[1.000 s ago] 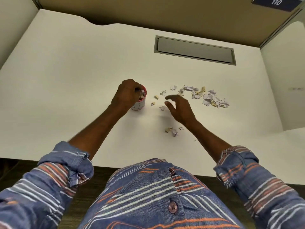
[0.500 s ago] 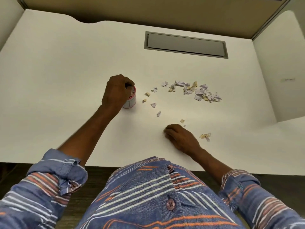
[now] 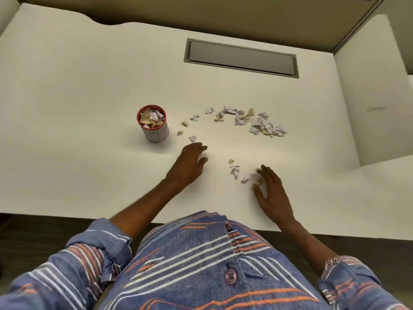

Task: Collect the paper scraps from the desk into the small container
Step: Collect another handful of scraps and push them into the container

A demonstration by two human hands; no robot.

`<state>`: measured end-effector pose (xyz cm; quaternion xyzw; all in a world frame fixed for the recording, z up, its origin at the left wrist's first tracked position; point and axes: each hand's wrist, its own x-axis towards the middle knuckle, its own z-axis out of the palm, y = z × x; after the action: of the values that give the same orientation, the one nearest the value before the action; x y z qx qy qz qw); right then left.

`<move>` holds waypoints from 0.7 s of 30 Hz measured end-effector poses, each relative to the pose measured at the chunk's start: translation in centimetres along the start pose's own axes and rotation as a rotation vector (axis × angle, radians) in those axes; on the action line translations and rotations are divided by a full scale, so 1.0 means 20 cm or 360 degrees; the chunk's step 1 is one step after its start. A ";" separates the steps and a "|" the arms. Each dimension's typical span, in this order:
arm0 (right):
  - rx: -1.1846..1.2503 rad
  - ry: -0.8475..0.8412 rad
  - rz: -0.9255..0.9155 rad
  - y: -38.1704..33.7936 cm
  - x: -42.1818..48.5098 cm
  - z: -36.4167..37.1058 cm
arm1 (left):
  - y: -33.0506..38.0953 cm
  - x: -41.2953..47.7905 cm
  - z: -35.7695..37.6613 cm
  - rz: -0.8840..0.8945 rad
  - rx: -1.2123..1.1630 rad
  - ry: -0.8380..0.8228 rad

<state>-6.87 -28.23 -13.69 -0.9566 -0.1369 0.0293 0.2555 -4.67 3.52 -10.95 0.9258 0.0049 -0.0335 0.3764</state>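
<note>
The paper scraps [image 3: 235, 171] at lower centre look light; both hands' fingers [image 3: 266, 172] are spread, holding nothing; better to scoop.

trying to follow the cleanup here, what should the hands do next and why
Probably sweep the right hand leftward, gathering the near scraps lying loose between it and the left hand for pinching. Both hands are open and empty, and the container stands close.
</note>
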 end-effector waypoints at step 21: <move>-0.0138 -0.0324 -0.1004 -0.08 0.29 0.09 | -0.10 0.23 -0.01 0.0101 0.0256 0.0524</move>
<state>-1.91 -24.46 -14.41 -0.8692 -0.4522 0.0382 0.1962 -0.05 5.06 -12.58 0.9456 0.0344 0.1300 0.2962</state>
